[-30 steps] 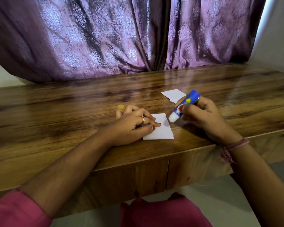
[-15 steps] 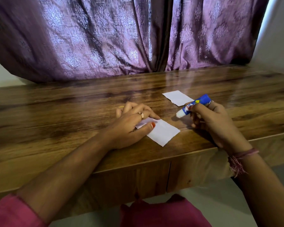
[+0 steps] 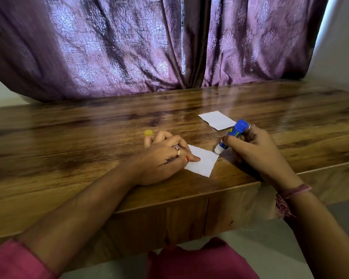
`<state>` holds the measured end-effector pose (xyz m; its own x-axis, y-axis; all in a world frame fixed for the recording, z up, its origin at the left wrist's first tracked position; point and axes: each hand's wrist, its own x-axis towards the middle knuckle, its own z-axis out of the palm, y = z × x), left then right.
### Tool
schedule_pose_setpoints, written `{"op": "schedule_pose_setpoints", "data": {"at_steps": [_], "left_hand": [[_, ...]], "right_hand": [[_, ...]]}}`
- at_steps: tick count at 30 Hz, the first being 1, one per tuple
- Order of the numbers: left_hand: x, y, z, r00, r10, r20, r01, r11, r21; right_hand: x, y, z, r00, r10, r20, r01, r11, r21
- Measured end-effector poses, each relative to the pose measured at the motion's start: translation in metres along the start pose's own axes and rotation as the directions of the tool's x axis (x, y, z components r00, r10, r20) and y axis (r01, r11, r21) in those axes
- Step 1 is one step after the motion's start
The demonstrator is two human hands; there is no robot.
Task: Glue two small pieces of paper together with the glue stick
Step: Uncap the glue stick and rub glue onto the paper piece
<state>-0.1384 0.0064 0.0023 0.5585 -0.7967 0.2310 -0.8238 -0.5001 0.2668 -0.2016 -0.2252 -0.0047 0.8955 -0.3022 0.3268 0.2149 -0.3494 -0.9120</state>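
Two small white pieces of paper lie on the wooden worktop [image 3: 89,137]. The near paper [image 3: 204,163] sits close to the worktop's near edge, and the left hand [image 3: 161,158] presses down on its left part with straight fingers, thumb tip on the sheet. The far paper [image 3: 217,120] lies flat and untouched, farther back and to the right. There is one glue stick [image 3: 231,136], blue with a yellow-green label whose writing is too small to read. The right hand [image 3: 252,150] grips it with curled fingers, tilted, blue end up and white tip down, just beside the near paper's right corner. One small yellow cap [image 3: 149,133] rests on the worktop just beyond the left hand. A purple patterned curtain [image 3: 149,47] hangs behind.
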Motion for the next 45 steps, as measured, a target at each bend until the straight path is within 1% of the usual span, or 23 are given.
{"op": "schedule_pose_setpoints", "data": {"at_steps": [5, 12, 15, 20, 23, 27, 31, 35, 39, 43, 45], "left_hand": [[0.001, -0.004, 0.003, 1.0, -0.011, -0.006, 0.011, 1.0, 0.006], [0.003, -0.003, 0.002, 1.0, -0.023, -0.016, 0.023, 1.0, 0.01], [0.002, -0.003, 0.002, 1.0, -0.029, -0.006, 0.029, 1.0, 0.005], [0.002, -0.002, 0.002, 1.0, -0.02, -0.011, 0.02, 1.0, 0.004], [0.002, -0.002, 0.001, 1.0, -0.023, -0.002, 0.023, 1.0, 0.001], [0.002, -0.002, 0.001, 1.0, -0.03, 0.0, 0.03, 1.0, 0.002], [0.002, -0.001, 0.0, 0.999, -0.032, 0.004, 0.032, 0.999, -0.005], [0.001, 0.0, 0.0, 1.0, -0.025, -0.003, 0.025, 1.0, 0.004], [0.001, -0.001, 0.0, 1.0, -0.027, 0.005, 0.027, 1.0, 0.005], [0.001, 0.0, 0.0, 1.0, -0.025, 0.0, 0.025, 1.0, 0.014], [0.002, -0.001, 0.0, 1.0, -0.027, 0.005, 0.027, 0.999, 0.021]], "right_hand": [[-0.001, -0.002, 0.0, 0.999, -0.017, 0.05, 0.019, 0.999, -0.031], [-0.006, -0.011, 0.0, 0.993, -0.082, 0.081, 0.099, 0.966, -0.239], [-0.003, -0.012, 0.001, 0.997, -0.056, 0.05, 0.066, 0.974, -0.215], [-0.006, -0.015, 0.001, 0.991, -0.083, 0.107, 0.109, 0.96, -0.258], [-0.004, -0.013, 0.001, 0.994, -0.086, 0.065, 0.1, 0.963, -0.249], [-0.006, -0.011, 0.0, 0.987, -0.094, 0.131, 0.124, 0.962, -0.243], [-0.003, -0.01, 0.0, 0.994, -0.085, 0.075, 0.101, 0.967, -0.234], [-0.006, -0.011, 0.0, 0.987, -0.095, 0.13, 0.124, 0.965, -0.233], [-0.003, -0.01, 0.001, 0.992, -0.103, 0.067, 0.116, 0.966, -0.232], [-0.009, -0.014, 0.001, 0.976, -0.137, 0.166, 0.176, 0.954, -0.242], [-0.007, -0.012, 0.001, 0.981, -0.141, 0.135, 0.17, 0.958, -0.232]]}}
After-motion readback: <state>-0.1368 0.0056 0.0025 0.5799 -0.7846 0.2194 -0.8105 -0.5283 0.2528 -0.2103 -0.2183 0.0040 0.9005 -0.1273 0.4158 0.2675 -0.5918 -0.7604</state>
